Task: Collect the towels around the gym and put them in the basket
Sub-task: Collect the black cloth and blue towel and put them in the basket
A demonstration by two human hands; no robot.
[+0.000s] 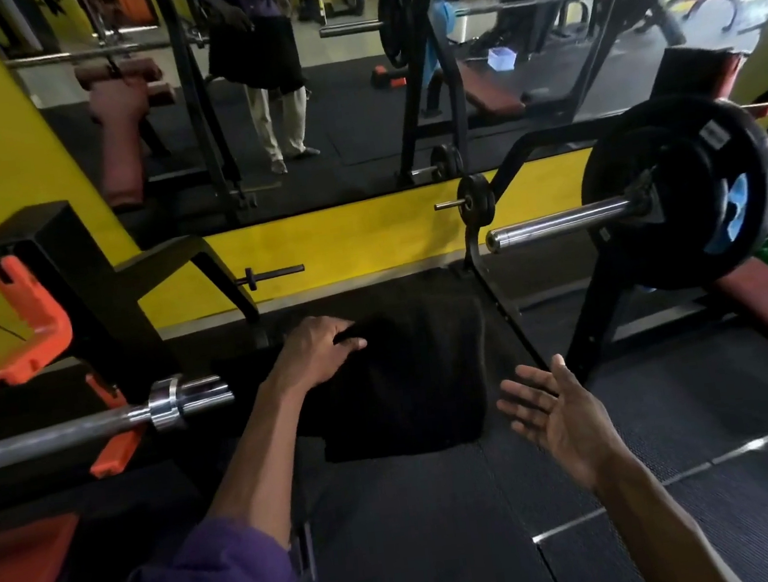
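Note:
A black towel (412, 383) hangs spread out in front of me, above the dark rubber floor. My left hand (317, 353) grips its upper left edge, fingers curled over the cloth. To the right of the towel my right hand (554, 415) is held palm up with fingers spread, holding nothing and apart from the cloth. A blue towel (737, 212) shows behind the weight plate at the right, partly hidden. No basket is visible apart from a pale blue box (503, 58) seen in the mirror.
A chrome barbell end (179, 402) juts in from the left beside an orange and black rack (41, 320). A loaded barbell with a black plate (677, 195) stands at the right on a black stand. A wall mirror (348, 79) lies ahead above a yellow strip.

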